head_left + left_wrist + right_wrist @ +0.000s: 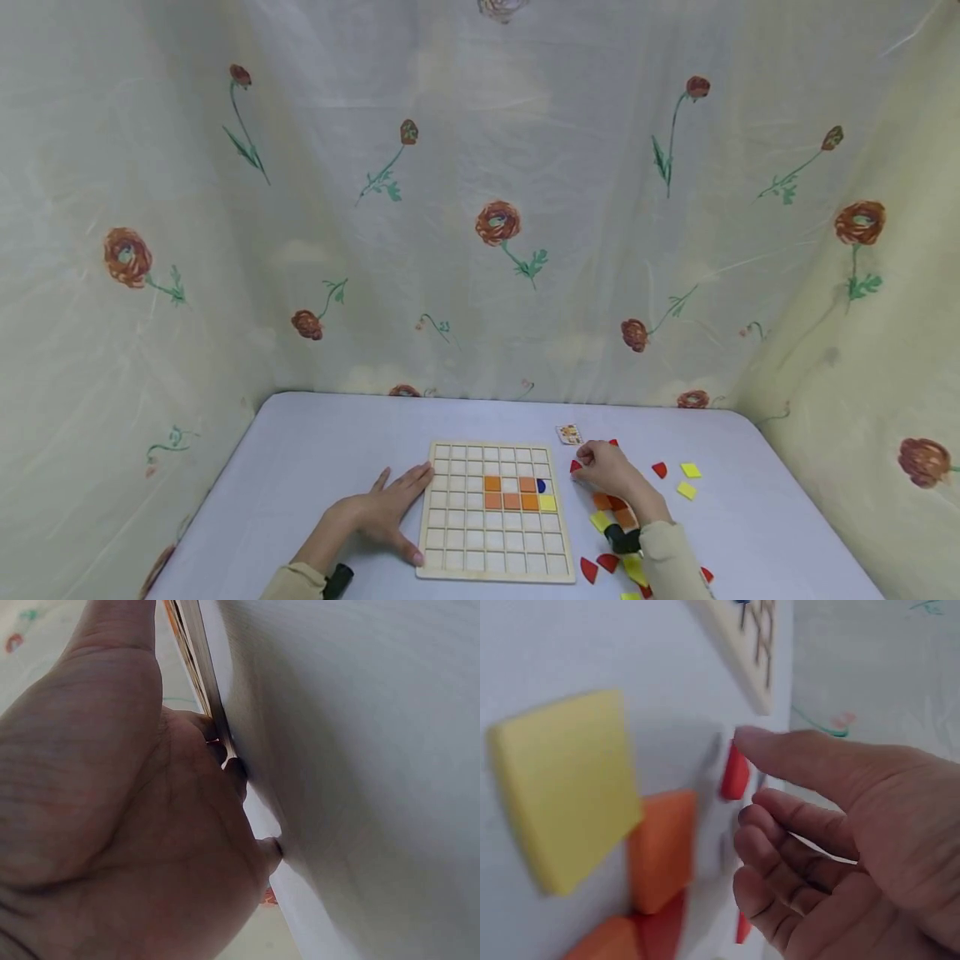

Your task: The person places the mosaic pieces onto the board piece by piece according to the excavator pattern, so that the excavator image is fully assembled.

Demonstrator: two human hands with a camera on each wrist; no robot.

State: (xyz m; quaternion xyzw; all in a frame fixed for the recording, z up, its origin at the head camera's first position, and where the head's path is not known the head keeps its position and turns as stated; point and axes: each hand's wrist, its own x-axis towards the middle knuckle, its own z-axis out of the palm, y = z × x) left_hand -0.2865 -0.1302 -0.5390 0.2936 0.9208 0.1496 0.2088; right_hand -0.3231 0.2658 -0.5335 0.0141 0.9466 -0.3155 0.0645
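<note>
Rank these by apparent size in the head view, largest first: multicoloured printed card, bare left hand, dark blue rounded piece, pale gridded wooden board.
1. Pale gridded wooden board
2. Bare left hand
3. Multicoloured printed card
4. Dark blue rounded piece

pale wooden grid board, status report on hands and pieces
Left hand at left edge of pale wooden grid board. Right hand at red wedge-shaped piece, grip unclear. Yellow square piece, orange square piece nearby, apparently not blocking.
</note>
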